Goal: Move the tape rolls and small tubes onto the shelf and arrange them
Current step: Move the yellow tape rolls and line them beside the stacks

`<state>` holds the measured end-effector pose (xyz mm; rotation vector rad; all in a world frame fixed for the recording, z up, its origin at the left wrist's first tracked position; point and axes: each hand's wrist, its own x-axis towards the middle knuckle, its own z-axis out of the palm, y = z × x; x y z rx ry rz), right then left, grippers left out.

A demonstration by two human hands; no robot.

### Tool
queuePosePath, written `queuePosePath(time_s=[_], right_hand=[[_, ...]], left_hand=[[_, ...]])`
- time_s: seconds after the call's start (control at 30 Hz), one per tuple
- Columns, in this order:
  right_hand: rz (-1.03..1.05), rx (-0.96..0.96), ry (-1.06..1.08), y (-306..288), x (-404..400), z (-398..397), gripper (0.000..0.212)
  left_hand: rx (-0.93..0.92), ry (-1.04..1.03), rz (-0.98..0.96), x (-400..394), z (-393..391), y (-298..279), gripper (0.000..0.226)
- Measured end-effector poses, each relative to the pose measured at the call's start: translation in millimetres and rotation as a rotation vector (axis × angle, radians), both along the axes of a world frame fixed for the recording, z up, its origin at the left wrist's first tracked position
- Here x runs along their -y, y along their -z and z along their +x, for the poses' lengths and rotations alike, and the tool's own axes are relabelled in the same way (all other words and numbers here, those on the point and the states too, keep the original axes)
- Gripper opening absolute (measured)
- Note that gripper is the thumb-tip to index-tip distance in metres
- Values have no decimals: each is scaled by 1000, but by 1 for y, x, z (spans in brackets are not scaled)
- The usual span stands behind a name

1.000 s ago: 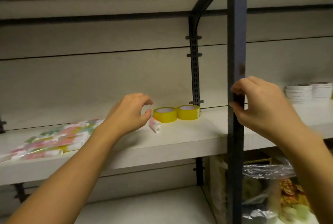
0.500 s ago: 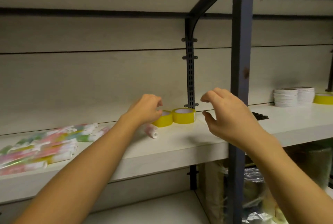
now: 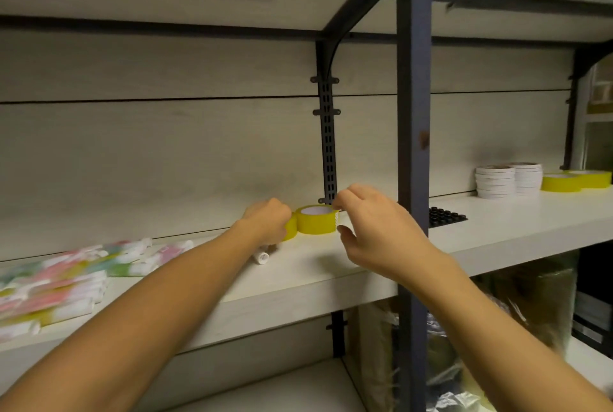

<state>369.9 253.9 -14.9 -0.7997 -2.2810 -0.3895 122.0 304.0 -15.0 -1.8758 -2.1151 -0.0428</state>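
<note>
Two bright yellow tape rolls [image 3: 315, 221] with white cores are seen at the back edge of the pale grey, wood-grained shelf [image 3: 298, 282]. Pink, green, yellow and white patterned tubes [image 3: 66, 275] are spread toward its left end. White tape stacks [image 3: 509, 179] and further yellow rolls [image 3: 575, 181] are seen at the right end, beside a dark blue post [image 3: 413, 113].

Pale shelf [image 3: 298, 289] carries yellow tape rolls [image 3: 316, 221] and tubes [image 3: 66, 279]
</note>
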Motion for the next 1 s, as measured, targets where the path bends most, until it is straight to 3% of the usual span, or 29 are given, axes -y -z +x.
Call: queuePosePath(time_s=[0.2, 0.4, 0.6, 0.83, 0.9, 1.0], right_hand=[[-72, 82, 53, -12, -28, -38, 22], [-167, 233, 110, -22, -77, -90, 13], [-305, 337, 134, 6, -113, -112, 33], [-305, 207, 131, 5, -114, -113, 24], [-271, 153, 90, 1, -108, -111, 14], [-240, 80, 45, -8, -90, -107, 17]], left_hand=[[110, 47, 111, 29, -9, -22, 40], [105, 51, 302, 77, -18, -44, 39], [103, 80, 401, 117, -28, -41, 12], [132, -8, 386, 142, -39, -29, 23], [126, -30, 384, 146, -42, -24, 18], [131, -51, 426, 157, -45, -22, 16]])
